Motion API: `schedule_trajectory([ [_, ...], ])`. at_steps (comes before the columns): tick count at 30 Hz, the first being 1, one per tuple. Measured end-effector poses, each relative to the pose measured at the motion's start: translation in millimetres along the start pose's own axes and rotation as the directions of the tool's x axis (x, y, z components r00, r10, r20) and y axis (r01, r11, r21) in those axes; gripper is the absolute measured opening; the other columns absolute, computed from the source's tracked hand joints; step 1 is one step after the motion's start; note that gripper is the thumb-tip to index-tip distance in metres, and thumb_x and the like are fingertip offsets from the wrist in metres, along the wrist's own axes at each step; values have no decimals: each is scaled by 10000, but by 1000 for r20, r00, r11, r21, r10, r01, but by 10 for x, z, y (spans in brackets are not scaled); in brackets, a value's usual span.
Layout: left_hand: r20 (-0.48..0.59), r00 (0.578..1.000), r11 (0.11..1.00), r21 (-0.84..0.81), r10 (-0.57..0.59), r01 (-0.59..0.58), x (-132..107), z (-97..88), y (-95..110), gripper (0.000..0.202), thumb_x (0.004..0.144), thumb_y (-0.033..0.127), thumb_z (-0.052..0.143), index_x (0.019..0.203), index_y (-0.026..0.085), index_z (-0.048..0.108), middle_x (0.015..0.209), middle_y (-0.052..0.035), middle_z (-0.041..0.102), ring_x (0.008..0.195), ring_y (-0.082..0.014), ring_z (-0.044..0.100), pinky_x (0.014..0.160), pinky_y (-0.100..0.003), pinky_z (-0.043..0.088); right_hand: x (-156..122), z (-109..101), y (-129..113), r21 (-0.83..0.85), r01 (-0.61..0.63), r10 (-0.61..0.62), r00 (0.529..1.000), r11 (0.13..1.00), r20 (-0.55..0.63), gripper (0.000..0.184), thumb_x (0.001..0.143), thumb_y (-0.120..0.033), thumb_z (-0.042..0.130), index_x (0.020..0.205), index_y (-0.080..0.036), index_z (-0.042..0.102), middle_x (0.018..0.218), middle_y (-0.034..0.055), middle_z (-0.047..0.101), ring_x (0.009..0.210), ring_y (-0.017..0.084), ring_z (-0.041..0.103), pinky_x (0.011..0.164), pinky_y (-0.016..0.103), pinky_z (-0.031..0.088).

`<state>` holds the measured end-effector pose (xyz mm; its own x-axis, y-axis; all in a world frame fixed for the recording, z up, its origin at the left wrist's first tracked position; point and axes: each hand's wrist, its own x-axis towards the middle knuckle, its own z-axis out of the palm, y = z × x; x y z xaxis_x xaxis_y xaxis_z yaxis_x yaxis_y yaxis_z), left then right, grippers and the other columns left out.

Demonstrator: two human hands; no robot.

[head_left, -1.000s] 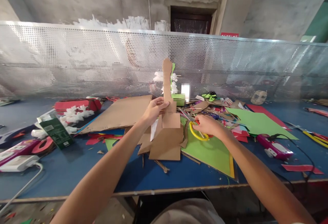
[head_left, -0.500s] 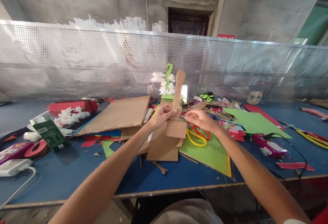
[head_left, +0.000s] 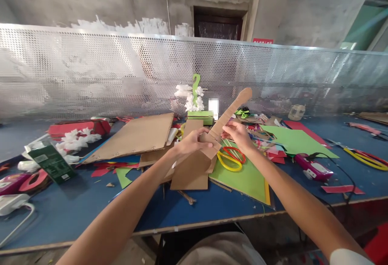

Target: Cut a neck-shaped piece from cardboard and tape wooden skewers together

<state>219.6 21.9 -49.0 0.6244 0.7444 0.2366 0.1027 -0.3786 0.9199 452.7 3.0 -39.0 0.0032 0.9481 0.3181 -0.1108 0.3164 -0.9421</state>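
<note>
A long brown cardboard cutout (head_left: 232, 109) with a rounded top and a wider, squarish base leans to the right above the table. My left hand (head_left: 195, 143) is closed around its lower part, the thumb lying across the front. On the cutout's right edge, just above the base, the fingertips of my right hand (head_left: 238, 134) are pinched; some of those fingers are hidden. Below my hands, yellow-and-orange-handled scissors (head_left: 232, 164) lie on green sheets (head_left: 242, 182), beside a flat cardboard piece (head_left: 189, 176).
A green hook-shaped piece with white paper tufts (head_left: 195, 99) stands on a green base behind my hands. To the left are a large cardboard sheet (head_left: 133, 137) and a dark green box (head_left: 54, 162). Purple device (head_left: 313, 168) and long-handled cutters (head_left: 360, 157) lie right. Perforated metal screen (head_left: 100, 71) borders the back.
The cardboard cutout has swung from nearly upright to a rightward tilt. My left hand has shifted down toward its base, and my right hand has come in against its edge.
</note>
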Motion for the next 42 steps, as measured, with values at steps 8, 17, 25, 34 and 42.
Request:
schedule_trajectory([
  [8, 64, 998, 998, 58, -22, 18, -36, 23, 83, 476, 781, 406, 858, 1119, 139, 654, 938, -56, 746, 786, -166, 690, 685, -283, 523, -42, 52, 6, -53, -47, 50, 997, 997, 52, 407, 696, -551, 880, 774, -183, 727, 671, 64, 748, 590, 212, 714, 609, 322, 634],
  [17, 13, 1000, 996, 84, 23, -24, -50, 8, 140, 393, 801, 422, 826, 1049, 149, 689, 903, -56, 745, 776, -185, 689, 661, -288, 528, -36, 78, 6, -29, -33, 34, 999, 999, 18, 418, 711, -591, 861, 818, -218, 705, 748, 66, 759, 670, 242, 732, 701, 379, 644],
  [25, -57, 998, 973, 231, 34, -20, -65, 30, 165, 371, 846, 487, 777, 952, 146, 677, 745, -7, 649, 645, -141, 576, 574, -262, 427, -124, 156, 2, -37, -75, 79, 990, 996, 113, 480, 609, -431, 955, 936, -219, 673, 890, 67, 793, 817, 265, 763, 788, 406, 646],
  [34, -39, 999, 1000, -14, 27, -28, -20, -23, 78, 656, 700, 373, 925, 1231, 137, 621, 1109, -113, 751, 969, -245, 721, 805, -345, 591, -87, 113, -39, 27, -40, 40, 999, 999, -4, 439, 624, -411, 924, 929, -218, 675, 824, 37, 780, 770, 247, 760, 759, 396, 656],
  [42, -109, 989, 973, -218, -95, 70, -10, -26, 20, 615, 686, 373, 950, 1166, 120, 658, 999, -102, 781, 886, -216, 757, 809, -364, 646, -67, 102, 8, 95, -52, 52, 999, 994, 8, 465, 624, -390, 925, 958, -226, 645, 889, 38, 792, 800, 244, 768, 758, 386, 653],
])
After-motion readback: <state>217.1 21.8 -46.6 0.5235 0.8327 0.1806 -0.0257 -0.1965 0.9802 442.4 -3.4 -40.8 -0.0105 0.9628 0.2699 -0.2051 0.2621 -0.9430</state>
